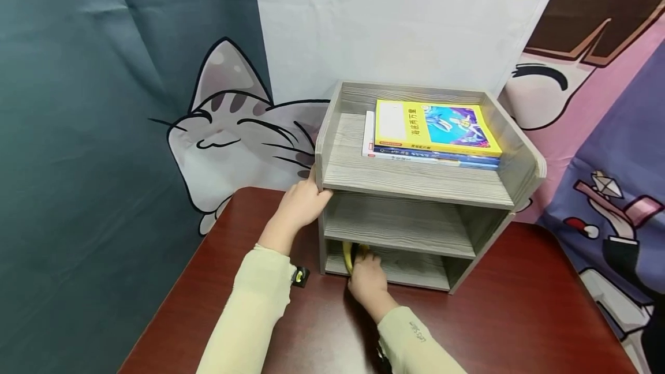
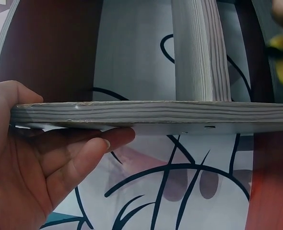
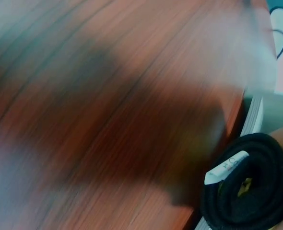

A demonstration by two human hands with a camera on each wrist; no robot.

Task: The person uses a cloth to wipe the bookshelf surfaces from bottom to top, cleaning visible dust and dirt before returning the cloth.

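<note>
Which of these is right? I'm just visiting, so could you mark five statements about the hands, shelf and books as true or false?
1. The left hand grips one side of the shelf unit. True.
2. The right hand is at the lowest compartment. True.
3. The right hand is empty. False: it holds a black-and-yellow roll.
4. The topmost book has a yellow cover. True.
5. That book stands upright in the middle compartment. False: it lies flat on the top shelf, on top of other books.
</note>
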